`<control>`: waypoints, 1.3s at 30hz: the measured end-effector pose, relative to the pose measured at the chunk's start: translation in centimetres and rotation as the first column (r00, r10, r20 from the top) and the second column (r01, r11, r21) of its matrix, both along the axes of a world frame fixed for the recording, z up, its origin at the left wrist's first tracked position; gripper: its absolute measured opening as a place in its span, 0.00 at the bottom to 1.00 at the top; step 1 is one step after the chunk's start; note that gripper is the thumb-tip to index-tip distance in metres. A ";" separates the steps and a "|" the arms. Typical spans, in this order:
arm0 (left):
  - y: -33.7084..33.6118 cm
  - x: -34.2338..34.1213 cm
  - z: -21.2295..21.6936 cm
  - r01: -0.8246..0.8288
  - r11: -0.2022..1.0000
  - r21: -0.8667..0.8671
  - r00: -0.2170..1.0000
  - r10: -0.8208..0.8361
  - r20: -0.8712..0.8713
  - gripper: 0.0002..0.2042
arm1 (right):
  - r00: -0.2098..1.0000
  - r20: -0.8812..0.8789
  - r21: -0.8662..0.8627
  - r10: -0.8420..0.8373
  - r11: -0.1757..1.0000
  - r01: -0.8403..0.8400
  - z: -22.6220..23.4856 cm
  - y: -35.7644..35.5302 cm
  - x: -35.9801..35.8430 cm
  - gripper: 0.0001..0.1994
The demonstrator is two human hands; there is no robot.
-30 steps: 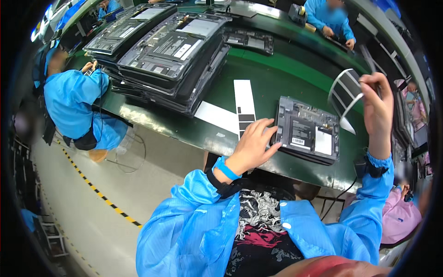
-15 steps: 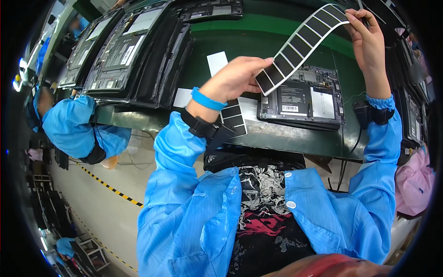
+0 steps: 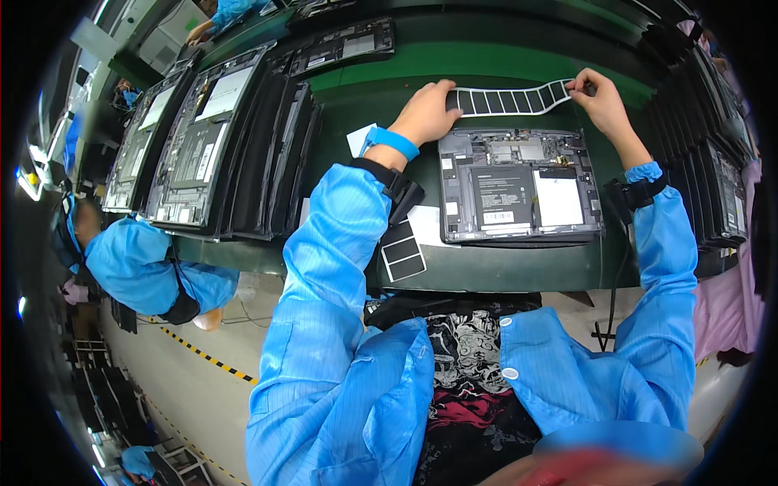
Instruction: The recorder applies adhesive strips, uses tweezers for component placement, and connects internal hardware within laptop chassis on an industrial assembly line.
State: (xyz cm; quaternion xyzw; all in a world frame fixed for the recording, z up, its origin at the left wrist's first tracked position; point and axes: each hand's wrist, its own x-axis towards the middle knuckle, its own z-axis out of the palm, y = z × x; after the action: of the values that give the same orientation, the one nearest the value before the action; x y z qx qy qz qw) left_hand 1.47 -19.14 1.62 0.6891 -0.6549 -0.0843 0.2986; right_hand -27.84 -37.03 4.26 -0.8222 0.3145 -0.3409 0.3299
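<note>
A strip of black rectangular stickers on white backing (image 3: 508, 101) stretches sideways just beyond an opened device (image 3: 462, 188) that shows a circuit board and batteries. My left hand (image 3: 426, 113) pinches the strip's left end, and my right hand (image 3: 598, 99) pinches its right end. Between the hands the strip sags slightly and curves up toward the right. By my left forearm lies another piece of black sticker sheet (image 3: 403, 252), partly covered by the sleeve. A white paper (image 3: 432, 224) is partly under the device's left edge.
Opened devices stand in a leaning stack (image 3: 212, 134) at the left, and more are stacked (image 3: 715, 154) at the right. Another opened device (image 3: 344, 47) lies at the back. A co-worker in a blue sleeve (image 3: 134, 257) sits at the left. The green table (image 3: 502, 263) ends close to me.
Both hands have brought the strip from a steep diagonal to nearly level, beyond the device. My right hand has come down and inward; my left has moved away from me. The view has shifted.
</note>
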 end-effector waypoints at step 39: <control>4.5 -0.1 -0.9 0.104 0.985 0.138 0.993 -0.109 0.034 0.29 | 0.986 0.024 0.373 0.168 0.913 -0.165 -1.9 6.7 16.2 0.21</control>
State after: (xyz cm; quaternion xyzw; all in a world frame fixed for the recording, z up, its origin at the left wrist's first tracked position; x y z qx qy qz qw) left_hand 1.39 -14.65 0.69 0.6734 -0.6896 -0.1306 0.2322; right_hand -11.66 -30.29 2.34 -0.7697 0.3040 -0.2421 0.5066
